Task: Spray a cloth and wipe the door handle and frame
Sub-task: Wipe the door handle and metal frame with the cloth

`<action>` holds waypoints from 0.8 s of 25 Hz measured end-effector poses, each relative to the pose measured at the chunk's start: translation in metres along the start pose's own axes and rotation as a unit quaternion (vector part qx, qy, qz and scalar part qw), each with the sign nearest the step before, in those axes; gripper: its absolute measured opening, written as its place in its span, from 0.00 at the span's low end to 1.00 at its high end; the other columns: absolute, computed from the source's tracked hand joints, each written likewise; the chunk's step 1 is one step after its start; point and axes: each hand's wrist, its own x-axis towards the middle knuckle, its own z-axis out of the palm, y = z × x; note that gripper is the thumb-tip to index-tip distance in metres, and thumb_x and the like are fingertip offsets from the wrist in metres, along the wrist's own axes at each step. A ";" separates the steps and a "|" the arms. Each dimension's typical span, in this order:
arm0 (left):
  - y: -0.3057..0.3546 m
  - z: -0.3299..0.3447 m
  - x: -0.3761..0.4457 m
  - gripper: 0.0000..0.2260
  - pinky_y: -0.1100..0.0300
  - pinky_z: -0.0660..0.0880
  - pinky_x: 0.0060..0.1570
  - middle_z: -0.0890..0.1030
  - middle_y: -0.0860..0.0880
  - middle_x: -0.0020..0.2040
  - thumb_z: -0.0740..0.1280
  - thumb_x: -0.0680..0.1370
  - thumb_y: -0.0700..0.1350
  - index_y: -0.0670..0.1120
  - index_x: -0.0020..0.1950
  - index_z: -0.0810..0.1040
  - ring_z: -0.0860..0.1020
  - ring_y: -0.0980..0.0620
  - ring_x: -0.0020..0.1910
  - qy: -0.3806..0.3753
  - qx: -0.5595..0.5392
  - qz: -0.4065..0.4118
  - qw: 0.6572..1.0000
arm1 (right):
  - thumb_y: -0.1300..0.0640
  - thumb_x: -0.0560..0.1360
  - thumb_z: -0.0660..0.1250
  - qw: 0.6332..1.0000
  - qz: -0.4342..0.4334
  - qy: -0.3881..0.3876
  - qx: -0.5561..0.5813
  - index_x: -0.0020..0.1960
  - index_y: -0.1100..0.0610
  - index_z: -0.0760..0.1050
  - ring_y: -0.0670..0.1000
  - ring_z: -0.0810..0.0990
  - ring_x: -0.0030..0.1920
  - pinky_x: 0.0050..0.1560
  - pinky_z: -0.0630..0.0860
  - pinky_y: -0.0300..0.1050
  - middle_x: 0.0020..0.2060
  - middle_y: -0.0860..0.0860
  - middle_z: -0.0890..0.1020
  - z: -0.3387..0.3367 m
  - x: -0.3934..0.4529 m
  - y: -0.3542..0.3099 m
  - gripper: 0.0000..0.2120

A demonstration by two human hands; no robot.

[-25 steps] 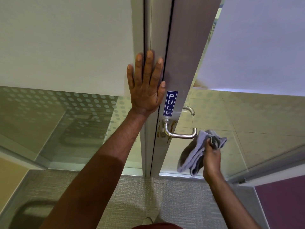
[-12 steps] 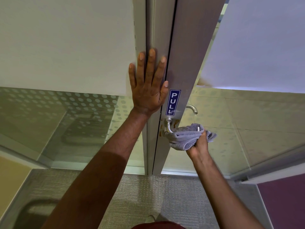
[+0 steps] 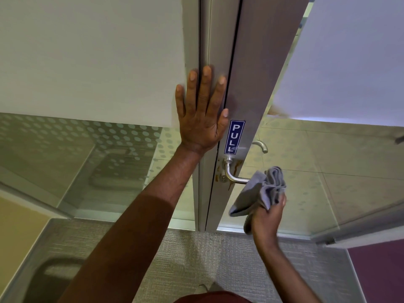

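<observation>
So the door [image 3: 251,84] is the big thing here, standing partly open with its edge toward the camera. The left hand [image 3: 202,119] is flat against it, fingers spread, holding nothing. My guess is it's just there to brace the door so it doesn't swing while the handle gets rubbed. It sits up and to the left of the cloth hand, well apart from it.

The frame [image 3: 192,40] runs right beside that flat hand, under its outer fingers.

The cloth [image 3: 260,191] is grey and bunched up, gripped in the right hand [image 3: 267,217], fingers curled tight around the lower folds, loose end hanging down. Bunching it probably gives a thicker pad to wrap the bar.

The handle [image 3: 235,176] is just up and left of that grip, its free end tucked behind the cloth's top edge. Can't tell if they're actually touching. There are brownish streaks on the plate round the handle base, so I'd say that bit still needs doing.
</observation>
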 end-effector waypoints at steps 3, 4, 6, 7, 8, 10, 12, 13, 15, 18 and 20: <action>0.000 0.001 0.000 0.26 0.43 0.45 0.81 0.60 0.41 0.78 0.53 0.84 0.53 0.46 0.81 0.59 0.39 0.51 0.84 0.005 0.000 -0.008 1.000 | 0.73 0.70 0.70 0.917 -0.212 -0.032 -0.336 0.80 0.53 0.62 0.53 0.61 0.77 0.72 0.67 0.42 0.77 0.55 0.65 0.006 0.009 0.017 0.42; 0.001 0.000 -0.001 0.26 0.43 0.45 0.81 0.60 0.41 0.78 0.54 0.83 0.53 0.46 0.81 0.59 0.39 0.51 0.84 0.006 -0.001 -0.010 1.000 | 0.69 0.69 0.72 0.871 -0.265 -0.046 -0.411 0.80 0.51 0.62 0.58 0.60 0.78 0.74 0.65 0.53 0.77 0.55 0.66 0.014 0.015 0.019 0.43; 0.001 -0.001 -0.001 0.26 0.43 0.44 0.81 0.60 0.41 0.78 0.55 0.83 0.53 0.46 0.80 0.60 0.38 0.51 0.84 0.006 0.002 -0.012 1.000 | 0.62 0.70 0.74 0.813 -0.328 -0.087 -0.472 0.79 0.50 0.65 0.61 0.67 0.74 0.73 0.62 0.63 0.72 0.56 0.72 0.029 0.022 0.019 0.40; 0.001 -0.002 0.000 0.26 0.43 0.44 0.81 0.60 0.41 0.78 0.55 0.83 0.53 0.46 0.80 0.60 0.38 0.51 0.84 0.007 0.004 -0.011 1.000 | 0.61 0.71 0.73 0.796 -0.350 -0.092 -0.486 0.78 0.49 0.67 0.62 0.69 0.71 0.72 0.62 0.64 0.70 0.57 0.74 0.034 0.024 0.019 0.37; 0.001 -0.001 0.000 0.26 0.43 0.44 0.81 0.59 0.41 0.79 0.55 0.83 0.53 0.46 0.80 0.60 0.38 0.50 0.84 0.007 0.003 -0.010 1.000 | 0.61 0.72 0.71 0.779 -0.372 -0.090 -0.497 0.77 0.49 0.69 0.62 0.70 0.69 0.70 0.63 0.63 0.69 0.58 0.75 0.036 0.027 0.021 0.34; 0.000 -0.001 0.000 0.27 0.43 0.44 0.81 0.52 0.46 0.84 0.54 0.84 0.53 0.47 0.82 0.55 0.38 0.50 0.84 0.007 0.001 0.001 1.000 | 0.62 0.75 0.63 0.737 -0.434 -0.091 -0.510 0.76 0.49 0.71 0.62 0.70 0.68 0.68 0.64 0.63 0.69 0.60 0.76 0.026 0.035 0.029 0.29; -0.001 -0.001 0.000 0.28 0.42 0.44 0.82 0.39 0.52 0.85 0.53 0.84 0.54 0.49 0.83 0.49 0.38 0.50 0.84 0.005 0.005 0.014 1.000 | 0.64 0.76 0.61 0.691 -0.495 -0.115 -0.514 0.76 0.49 0.71 0.62 0.70 0.70 0.68 0.65 0.62 0.70 0.60 0.75 0.005 0.048 0.038 0.29; -0.001 0.000 0.000 0.28 0.42 0.44 0.82 0.37 0.53 0.85 0.53 0.84 0.54 0.50 0.83 0.48 0.38 0.49 0.84 0.002 0.004 0.016 1.000 | 0.67 0.76 0.63 0.675 -0.521 -0.120 -0.509 0.76 0.49 0.71 0.62 0.70 0.70 0.68 0.66 0.62 0.70 0.60 0.75 -0.007 0.053 0.041 0.30; -0.002 0.001 0.000 0.28 0.42 0.44 0.82 0.44 0.49 0.86 0.53 0.84 0.53 0.49 0.82 0.49 0.38 0.50 0.84 -0.001 0.004 0.011 1.000 | 0.72 0.71 0.71 0.670 -0.534 -0.131 -0.499 0.75 0.49 0.73 0.63 0.73 0.69 0.67 0.68 0.62 0.69 0.60 0.76 -0.026 0.061 0.041 0.36; 0.000 0.000 0.000 0.27 0.42 0.44 0.81 0.58 0.41 0.80 0.53 0.84 0.53 0.48 0.81 0.51 0.38 0.50 0.84 0.001 -0.006 -0.002 1.000 | 0.71 0.67 0.77 0.728 -0.496 -0.134 -0.453 0.73 0.49 0.74 0.60 0.78 0.60 0.58 0.72 0.56 0.64 0.58 0.80 -0.041 0.067 0.018 0.37; -0.001 0.000 -0.001 0.27 0.42 0.44 0.81 0.60 0.41 0.79 0.53 0.84 0.53 0.48 0.81 0.51 0.38 0.50 0.84 0.004 -0.010 -0.004 1.000 | 0.68 0.69 0.77 0.781 -0.467 -0.115 -0.398 0.72 0.50 0.74 0.57 0.78 0.56 0.53 0.73 0.53 0.61 0.54 0.81 -0.038 0.068 -0.009 0.34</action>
